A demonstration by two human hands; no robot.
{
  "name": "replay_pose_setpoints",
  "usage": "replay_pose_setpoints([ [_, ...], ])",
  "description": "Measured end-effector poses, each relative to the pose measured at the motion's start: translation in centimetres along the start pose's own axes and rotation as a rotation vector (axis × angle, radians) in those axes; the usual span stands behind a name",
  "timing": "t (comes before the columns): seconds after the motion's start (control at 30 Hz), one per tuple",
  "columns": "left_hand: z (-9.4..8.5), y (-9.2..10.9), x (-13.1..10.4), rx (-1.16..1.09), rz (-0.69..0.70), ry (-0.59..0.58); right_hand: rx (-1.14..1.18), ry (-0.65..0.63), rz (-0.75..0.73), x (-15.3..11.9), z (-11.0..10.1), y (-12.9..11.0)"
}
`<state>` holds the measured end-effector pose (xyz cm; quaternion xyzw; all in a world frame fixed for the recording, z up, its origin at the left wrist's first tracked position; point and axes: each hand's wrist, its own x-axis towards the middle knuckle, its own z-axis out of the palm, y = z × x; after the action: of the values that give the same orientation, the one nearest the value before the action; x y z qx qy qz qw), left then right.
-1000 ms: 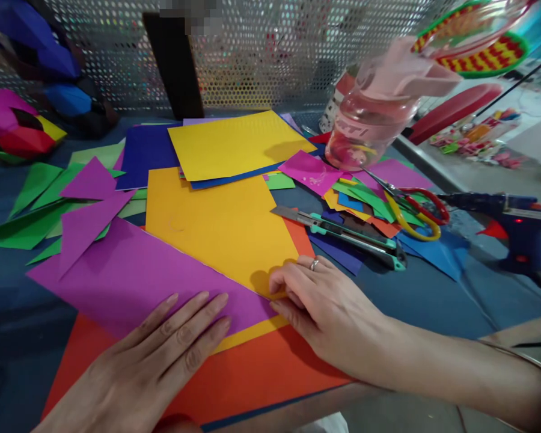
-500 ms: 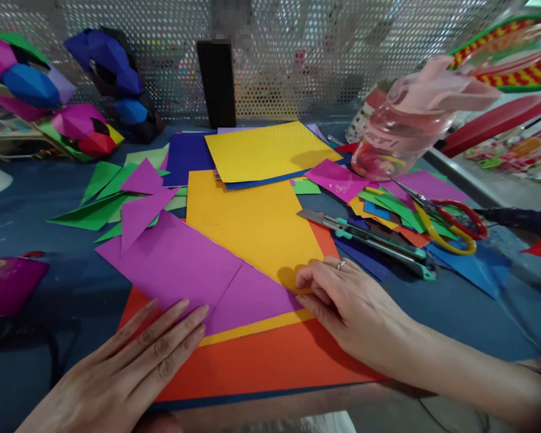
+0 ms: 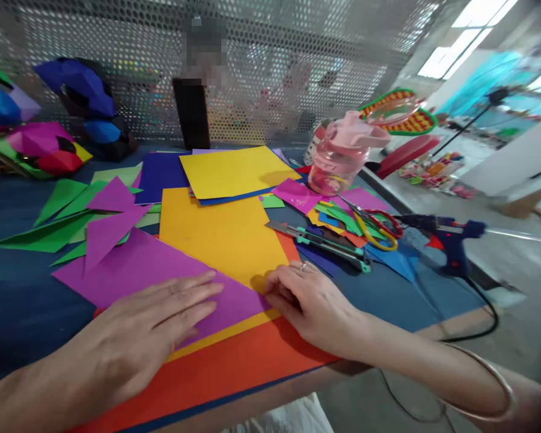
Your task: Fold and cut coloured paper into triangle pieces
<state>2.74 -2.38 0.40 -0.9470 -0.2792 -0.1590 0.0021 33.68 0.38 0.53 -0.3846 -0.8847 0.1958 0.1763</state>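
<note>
A purple sheet of paper (image 3: 130, 264) lies at a slant over an orange-yellow sheet (image 3: 211, 222), with a red-orange sheet (image 3: 234, 355) beneath them. My left hand (image 3: 153, 325) rests flat on the purple paper, fingers stretched out and hiding part of it. At the purple paper's right-hand corner, my right hand (image 3: 311, 300) has thumb and fingers closed in a pinch on its tip. A utility knife (image 3: 320, 243) with its blade out lies just beyond the right hand.
Scissors (image 3: 374, 225) lie on paper scraps near a pink bottle (image 3: 338, 153). A glue gun (image 3: 451, 231) sits near the right table edge, its cable hanging. Folded green pieces (image 3: 40, 234) are at left. A phone (image 3: 192, 114) stands before a perforated metal panel (image 3: 261, 78).
The view has turned to the right. My left hand has slid further up onto the purple paper and covers its crease line. My right hand keeps its pinch at the corner.
</note>
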Motion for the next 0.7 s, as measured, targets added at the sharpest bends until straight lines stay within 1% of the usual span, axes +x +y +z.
replay_pose_setpoints([
  [0.1,0.7,-0.9,1.0,-0.050,0.032,-0.099,0.026,0.029,0.017,-0.2,-0.7,0.0],
  [0.17,1.1,-1.3,1.3,-0.074,0.041,-0.140,-0.009,0.095,0.039,-0.5,-1.8,0.5],
  [0.27,1.4,-1.4,1.8,-0.107,0.023,-0.132,-0.238,0.232,0.122,-0.8,-3.7,1.9],
  [0.33,1.6,-1.3,2.1,-0.140,-0.002,-0.123,-0.434,0.272,0.215,-0.9,-4.7,3.3],
  [0.4,1.8,-1.2,2.4,-0.163,-0.036,-0.127,-0.545,0.231,0.288,-0.8,-5.0,4.6],
  [0.5,2.0,-1.2,2.7,-0.183,-0.068,-0.155,-0.557,0.136,0.329,-0.5,-4.9,5.8],
  [0.6,2.1,-1.3,2.6,-0.186,-0.089,-0.170,-0.545,0.114,0.338,-0.2,-4.7,5.7],
  [0.7,2.2,-1.3,2.4,-0.166,-0.105,-0.163,-0.479,0.099,0.351,-0.1,-4.9,5.3],
])
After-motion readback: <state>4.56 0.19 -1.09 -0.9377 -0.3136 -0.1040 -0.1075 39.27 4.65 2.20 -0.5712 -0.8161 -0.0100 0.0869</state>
